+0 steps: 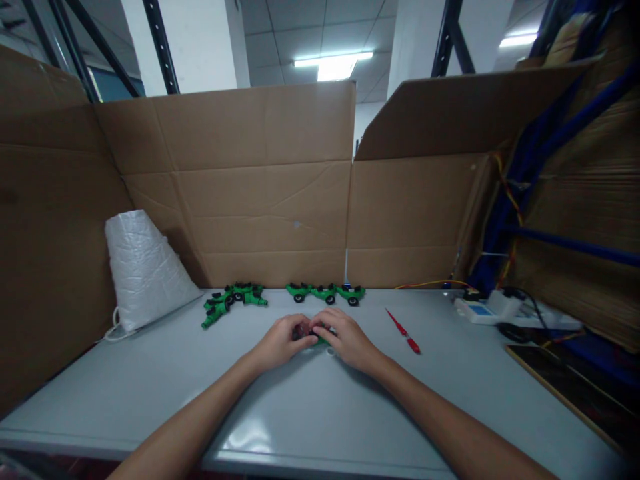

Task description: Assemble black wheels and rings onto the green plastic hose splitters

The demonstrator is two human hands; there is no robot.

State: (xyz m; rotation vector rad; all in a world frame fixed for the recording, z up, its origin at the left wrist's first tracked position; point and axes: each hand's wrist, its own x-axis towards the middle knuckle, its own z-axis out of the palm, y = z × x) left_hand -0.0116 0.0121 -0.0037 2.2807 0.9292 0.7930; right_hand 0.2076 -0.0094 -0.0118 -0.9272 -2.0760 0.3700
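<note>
In the middle of the table, my left hand and my right hand meet around a small green toy car, mostly hidden by the fingers. Both hands are closed on it. A small whitish ring-like piece shows just below my right fingers. Behind my hands stands a row of green toy cars with black parts and black wheels. Further left lies a pile of similar green toy pieces, some tipped over. To the right of my right hand rests a red screwdriver, lying diagonally.
Cardboard walls enclose the table at the back and left. A white wrapped bundle leans at the left. On the right are a white power strip with cables, a dark flat panel and a blue rack frame.
</note>
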